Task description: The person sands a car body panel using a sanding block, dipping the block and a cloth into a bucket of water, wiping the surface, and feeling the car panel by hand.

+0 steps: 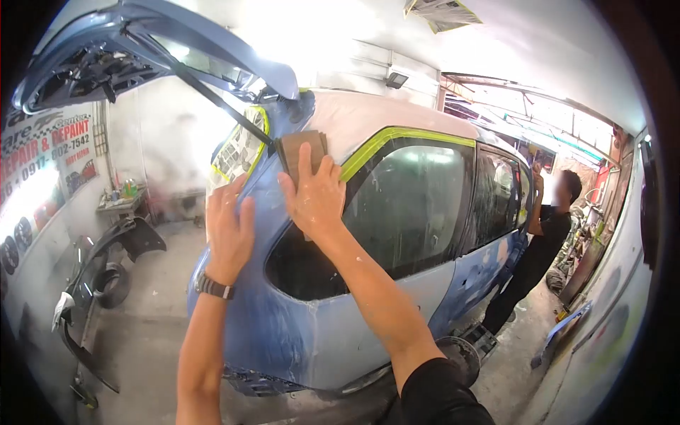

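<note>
My right hand [316,195] presses a brown sheet of sandpaper [300,150] against the blue rear pillar of the car [265,212], with the fingers laid over the sheet. My left hand [230,230], with a dark watch on its wrist, rests on the blue bodywork beside the rear corner, its fingers spread and nothing in it. Right of my right hand is the dark side window [404,205], edged along its top with yellow-green tape [397,133]. The roof [382,110] looks pale pinkish white.
The raised tailgate [142,42] hangs at the upper left, its strut [219,103] reaching down near my hands. Another person [542,241] in dark clothes stands along the car's side. A black bumper [88,283] and a tire [111,285] lie at the left.
</note>
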